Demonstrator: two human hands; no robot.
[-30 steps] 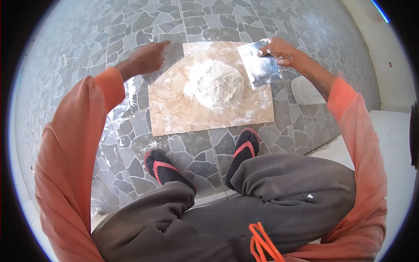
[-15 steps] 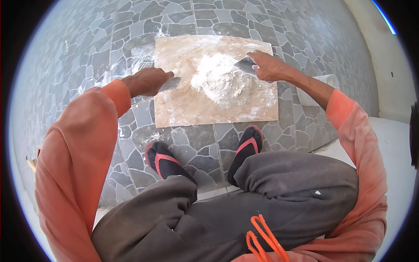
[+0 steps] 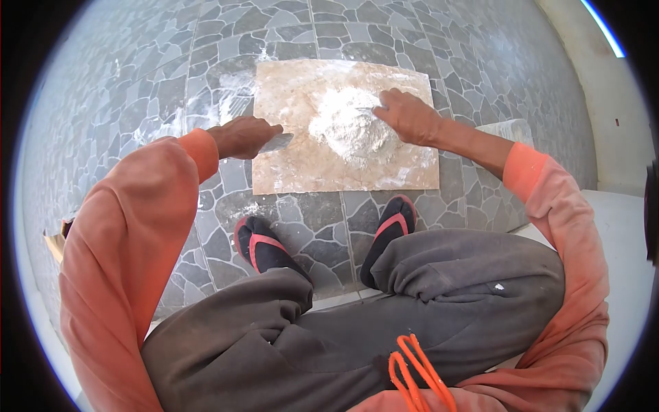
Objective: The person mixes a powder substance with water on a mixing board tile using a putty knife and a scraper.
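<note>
A heap of white powder (image 3: 350, 127) lies on a beige square board (image 3: 288, 175) on the floor. My left hand (image 3: 244, 137) is closed around a flat metal scraper (image 3: 277, 143), whose blade reaches over the board's left edge. At the right side of the heap, my right hand (image 3: 410, 118) is closed on a second scraper (image 3: 371, 110); only a little of that blade shows, at the powder, and the rest is hidden by the hand and the heap.
Grey stone-patterned tiles (image 3: 288, 223) surround the board, with white powder smears at its left. My feet in red-strapped sandals (image 3: 261, 240) stand just below the board. A pale roll-like object (image 3: 511, 130) lies at the right, near a wall (image 3: 590, 89).
My right hand has moved slightly left, and its scraper blade has turned and gone largely out of sight at the powder. My left hand and its scraper appear a little further right.
</note>
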